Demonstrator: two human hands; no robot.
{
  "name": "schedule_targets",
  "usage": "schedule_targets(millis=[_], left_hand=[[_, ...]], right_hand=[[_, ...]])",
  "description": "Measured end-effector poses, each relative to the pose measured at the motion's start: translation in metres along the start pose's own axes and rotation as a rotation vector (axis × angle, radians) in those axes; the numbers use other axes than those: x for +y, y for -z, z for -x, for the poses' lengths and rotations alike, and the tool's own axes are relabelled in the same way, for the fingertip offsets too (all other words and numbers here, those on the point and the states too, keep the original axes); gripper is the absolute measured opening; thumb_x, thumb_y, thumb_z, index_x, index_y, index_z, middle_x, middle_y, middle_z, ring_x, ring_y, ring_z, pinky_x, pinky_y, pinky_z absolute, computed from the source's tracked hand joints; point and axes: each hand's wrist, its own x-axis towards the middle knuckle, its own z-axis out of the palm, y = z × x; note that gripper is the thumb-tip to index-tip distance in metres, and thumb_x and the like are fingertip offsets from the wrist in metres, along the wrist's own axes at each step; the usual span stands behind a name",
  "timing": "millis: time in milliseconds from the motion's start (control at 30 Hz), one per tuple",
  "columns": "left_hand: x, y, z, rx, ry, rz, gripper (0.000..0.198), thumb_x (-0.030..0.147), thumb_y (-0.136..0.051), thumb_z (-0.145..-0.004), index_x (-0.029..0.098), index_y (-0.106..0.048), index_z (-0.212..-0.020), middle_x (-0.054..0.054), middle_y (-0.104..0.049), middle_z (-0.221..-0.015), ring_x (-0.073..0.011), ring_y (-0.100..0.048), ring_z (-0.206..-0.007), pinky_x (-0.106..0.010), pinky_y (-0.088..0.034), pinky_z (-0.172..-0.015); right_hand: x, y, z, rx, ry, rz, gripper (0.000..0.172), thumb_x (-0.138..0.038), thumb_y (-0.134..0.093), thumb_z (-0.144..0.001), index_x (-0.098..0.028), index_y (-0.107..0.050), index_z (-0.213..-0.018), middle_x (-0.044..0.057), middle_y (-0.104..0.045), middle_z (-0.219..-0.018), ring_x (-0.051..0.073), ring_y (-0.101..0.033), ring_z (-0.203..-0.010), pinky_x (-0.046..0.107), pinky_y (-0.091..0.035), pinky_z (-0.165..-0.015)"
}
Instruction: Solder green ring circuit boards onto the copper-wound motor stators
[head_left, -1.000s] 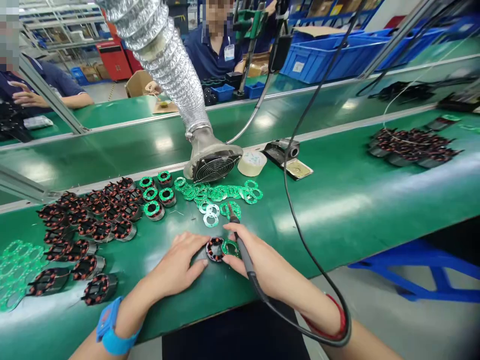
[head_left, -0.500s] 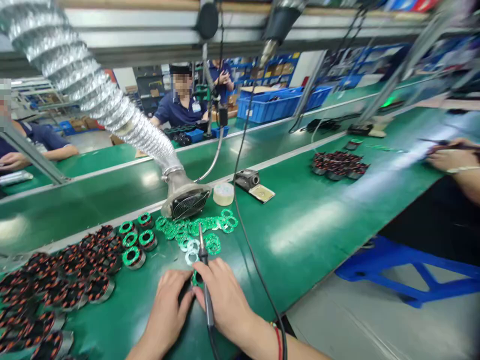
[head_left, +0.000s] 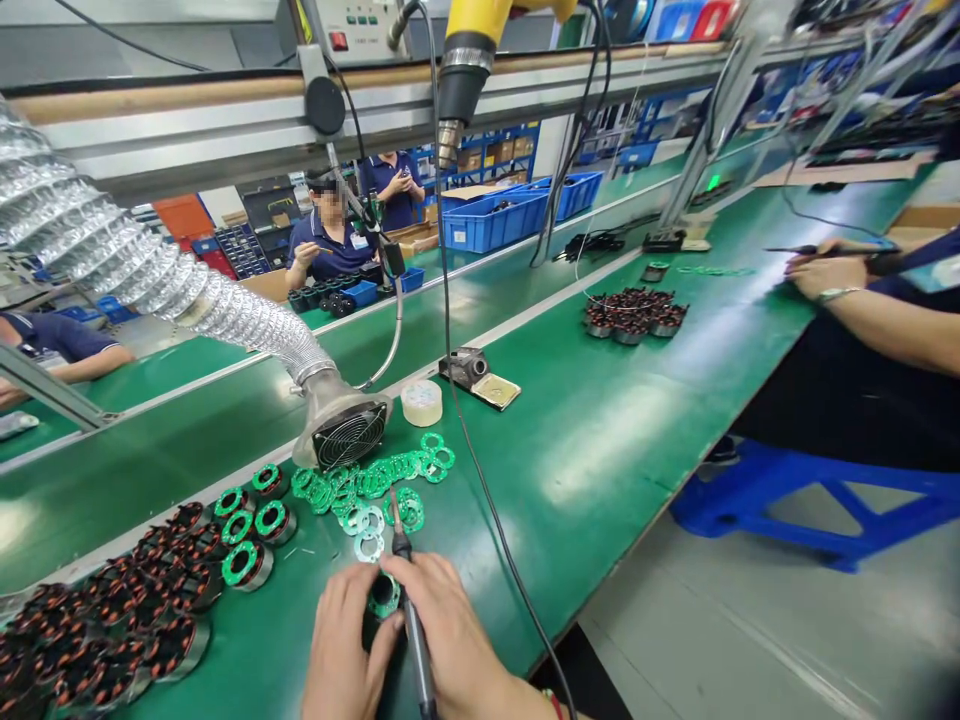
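Observation:
My left hand (head_left: 343,630) is closed around the side of a motor stator (head_left: 384,606) with a green ring-shaped circuit board on top. My right hand (head_left: 457,640) grips a soldering iron (head_left: 418,650), its tip pointing away from me above the table. The fingers of my right hand also rest at the stator's far and right sides; its lower body is largely hidden between my hands. Just beyond lie white rings (head_left: 369,546) and a spread of loose green ring boards (head_left: 382,474). Several stators with green boards (head_left: 240,563) stand to the left.
Bare copper-wound stators (head_left: 97,620) crowd the left. A fume-extraction hose (head_left: 217,310) ends above the boards. Behind are a tape roll (head_left: 421,403) and an iron stand (head_left: 480,376). A black cable (head_left: 487,500) crosses to my right. A co-worker's hand (head_left: 829,272) is at far right.
The camera view has shifted, showing more of the shelf above. My hands still hold the stator and soldering iron; the stator's green top now shows more between my fingers.

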Motion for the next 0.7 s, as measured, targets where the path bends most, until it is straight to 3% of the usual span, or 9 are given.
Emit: schedule_targets(millis=[200,333,467,700], left_hand=[[0.006,0.004,-0.001,-0.022,-0.024,0.062,0.033,0.028,-0.052,-0.086,0.018,-0.058,-0.117,-0.012,-0.064,-0.110,-0.0239,-0.061,-0.102,-0.039,-0.055,-0.086],[0.008,0.007,-0.001,-0.040,0.000,0.175,0.037,0.034,-0.048,-0.088,0.022,-0.058,-0.121,-0.012,-0.062,-0.112,-0.0244,-0.059,-0.104,-0.040,-0.052,-0.089],[-0.002,0.006,0.001,-0.071,-0.008,0.243,0.035,0.041,-0.047,-0.088,0.026,-0.063,-0.116,-0.011,-0.058,-0.121,-0.0256,-0.055,-0.114,-0.041,-0.049,-0.097],[-0.020,0.007,0.001,-0.161,-0.115,0.110,0.037,0.031,-0.054,-0.086,0.024,-0.059,-0.123,-0.010,-0.059,-0.128,-0.0236,-0.056,-0.119,-0.033,-0.050,-0.098]], right_hand=[[0.001,0.002,0.000,0.015,-0.031,-0.053,0.039,-0.009,-0.042,-0.086,-0.025,-0.045,-0.121,0.003,-0.064,-0.100,0.020,-0.059,-0.087,0.034,-0.048,-0.078],[0.005,-0.001,0.003,0.091,-0.064,-0.009,0.050,-0.004,-0.042,-0.080,-0.025,-0.039,-0.125,0.005,-0.062,-0.099,0.020,-0.059,-0.087,0.036,-0.049,-0.080],[0.009,-0.003,0.004,0.104,-0.043,0.020,0.050,-0.002,-0.041,-0.077,-0.027,-0.041,-0.121,0.001,-0.060,-0.085,0.019,-0.059,-0.076,0.035,-0.049,-0.076],[0.017,0.004,0.003,0.026,-0.025,-0.072,0.057,0.000,-0.046,-0.072,-0.028,-0.039,-0.122,-0.001,-0.063,-0.088,0.018,-0.060,-0.079,0.033,-0.048,-0.076]])
